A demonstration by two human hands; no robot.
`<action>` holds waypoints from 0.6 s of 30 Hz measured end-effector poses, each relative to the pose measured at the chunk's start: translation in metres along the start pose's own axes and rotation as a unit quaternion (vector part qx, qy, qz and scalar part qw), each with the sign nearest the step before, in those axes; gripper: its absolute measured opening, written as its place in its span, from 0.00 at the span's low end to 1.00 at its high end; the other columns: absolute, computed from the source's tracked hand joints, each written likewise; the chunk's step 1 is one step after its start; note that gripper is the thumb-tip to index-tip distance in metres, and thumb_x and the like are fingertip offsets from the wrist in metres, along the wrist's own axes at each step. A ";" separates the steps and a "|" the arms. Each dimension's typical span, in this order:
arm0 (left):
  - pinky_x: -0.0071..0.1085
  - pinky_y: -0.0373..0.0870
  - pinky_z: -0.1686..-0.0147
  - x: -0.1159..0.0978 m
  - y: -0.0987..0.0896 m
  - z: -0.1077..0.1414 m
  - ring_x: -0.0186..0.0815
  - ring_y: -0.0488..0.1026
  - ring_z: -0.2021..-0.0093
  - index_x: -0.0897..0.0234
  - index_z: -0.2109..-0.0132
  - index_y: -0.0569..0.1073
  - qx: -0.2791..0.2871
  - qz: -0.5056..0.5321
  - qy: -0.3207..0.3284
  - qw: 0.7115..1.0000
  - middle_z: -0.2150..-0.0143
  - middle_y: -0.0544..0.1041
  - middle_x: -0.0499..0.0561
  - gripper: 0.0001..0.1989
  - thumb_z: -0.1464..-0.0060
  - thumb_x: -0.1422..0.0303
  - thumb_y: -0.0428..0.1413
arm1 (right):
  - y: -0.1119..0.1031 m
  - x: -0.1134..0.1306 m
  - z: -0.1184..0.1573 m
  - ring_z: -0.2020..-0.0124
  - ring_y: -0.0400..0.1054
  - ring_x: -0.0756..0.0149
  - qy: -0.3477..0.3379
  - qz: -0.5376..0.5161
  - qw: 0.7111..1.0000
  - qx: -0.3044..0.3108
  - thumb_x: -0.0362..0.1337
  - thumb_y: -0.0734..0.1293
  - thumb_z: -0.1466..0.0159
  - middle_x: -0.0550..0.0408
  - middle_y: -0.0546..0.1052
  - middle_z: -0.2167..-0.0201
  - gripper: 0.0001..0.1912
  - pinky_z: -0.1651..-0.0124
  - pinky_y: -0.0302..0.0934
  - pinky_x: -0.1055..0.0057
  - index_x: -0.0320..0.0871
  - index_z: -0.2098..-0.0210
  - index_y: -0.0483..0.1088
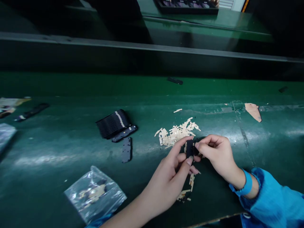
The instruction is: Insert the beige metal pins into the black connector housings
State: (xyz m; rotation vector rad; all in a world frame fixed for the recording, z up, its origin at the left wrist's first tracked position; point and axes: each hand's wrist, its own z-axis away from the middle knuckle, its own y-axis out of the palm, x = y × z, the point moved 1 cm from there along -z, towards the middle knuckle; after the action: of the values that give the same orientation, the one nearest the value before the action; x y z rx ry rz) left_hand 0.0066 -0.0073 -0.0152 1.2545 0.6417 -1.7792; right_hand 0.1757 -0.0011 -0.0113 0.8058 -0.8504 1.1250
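Observation:
A small black flat part is held upright between the thumb and fingers of my left hand. My right hand pinches at the right side of that part, its thumb and index finger pressed together over something dark, too small to make out. Just behind my hands lies a loose pile of small cream-coloured pieces. Below my left fingers, more cream pieces lie on the green surface. To the left are a stack of black parts and a single black plate.
A clear plastic bag with small pieces sits at the front left. A brown flat scrap lies at the right. Dark strips rest farther back, before a long raised ledge. A black tray stands beyond.

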 end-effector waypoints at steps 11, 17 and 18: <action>0.39 0.77 0.54 0.001 0.000 0.001 0.39 0.82 0.63 0.56 0.27 0.55 0.002 -0.015 0.002 1.000 0.63 0.80 0.48 0.27 0.28 0.63 0.49 | 0.000 0.000 0.001 0.82 0.72 0.67 -0.002 0.003 1.000 0.000 0.38 0.75 0.48 0.58 0.76 0.85 0.07 0.77 0.62 0.73 0.44 0.78 0.76; 0.39 0.76 0.54 0.000 0.001 0.001 0.39 0.82 0.63 0.56 0.27 0.55 0.007 -0.013 0.006 1.000 0.62 0.80 0.49 0.26 0.28 0.64 0.49 | 0.000 -0.001 0.001 0.82 0.71 0.68 -0.005 -0.001 1.000 0.003 0.37 0.75 0.48 0.58 0.76 0.86 0.06 0.77 0.62 0.73 0.44 0.78 0.75; 0.38 0.76 0.54 0.000 0.001 0.001 0.38 0.82 0.63 0.56 0.27 0.55 0.008 -0.013 0.007 1.000 0.62 0.80 0.49 0.26 0.28 0.64 0.49 | 0.000 -0.001 0.001 0.83 0.71 0.68 -0.005 0.000 1.000 0.003 0.37 0.75 0.48 0.58 0.76 0.86 0.07 0.77 0.62 0.73 0.44 0.78 0.76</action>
State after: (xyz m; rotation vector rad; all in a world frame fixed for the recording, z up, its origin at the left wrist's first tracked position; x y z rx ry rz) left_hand 0.0072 -0.0085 -0.0145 1.2752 0.6556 -1.8027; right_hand 0.1759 -0.0021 -0.0118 0.8172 -0.8550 1.1243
